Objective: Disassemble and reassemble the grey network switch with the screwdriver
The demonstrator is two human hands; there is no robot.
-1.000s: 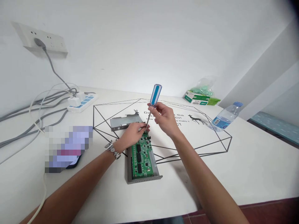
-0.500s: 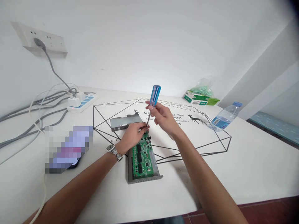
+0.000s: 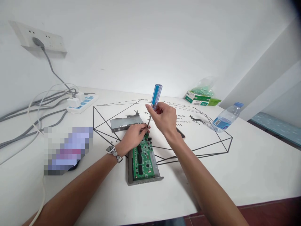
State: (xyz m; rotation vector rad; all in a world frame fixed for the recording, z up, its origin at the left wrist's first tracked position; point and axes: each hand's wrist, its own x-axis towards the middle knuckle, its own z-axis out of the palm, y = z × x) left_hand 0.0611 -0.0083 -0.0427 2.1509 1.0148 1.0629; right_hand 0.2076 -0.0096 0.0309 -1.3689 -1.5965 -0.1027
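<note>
A screwdriver (image 3: 156,95) with a clear blue handle stands nearly upright, its handle leaning slightly right. My right hand (image 3: 166,117) grips it at the handle's lower end, fingers curled and thumb against it. My left hand (image 3: 134,135) is closed by the lower shaft, thumb and fingers pinched around the tip; what lies between them is hidden. Below is a green circuit board (image 3: 144,160) in an open grey metal case (image 3: 130,171), its far end covered by my left hand. Behind that hand lies a separate grey metal cover (image 3: 124,122).
Small screws (image 3: 114,141) lie left of the case. A pixelated phone (image 3: 68,150), a power strip (image 3: 82,105) and cables are at left. A water bottle (image 3: 227,117) and green-white boxes (image 3: 197,98) stand right. A dark flat object (image 3: 181,133) shows behind my right wrist.
My right hand has turned on the screwdriver, its fingers now curled more and the back of the hand raised. The handle has rotated. My left hand and the case look unchanged.
</note>
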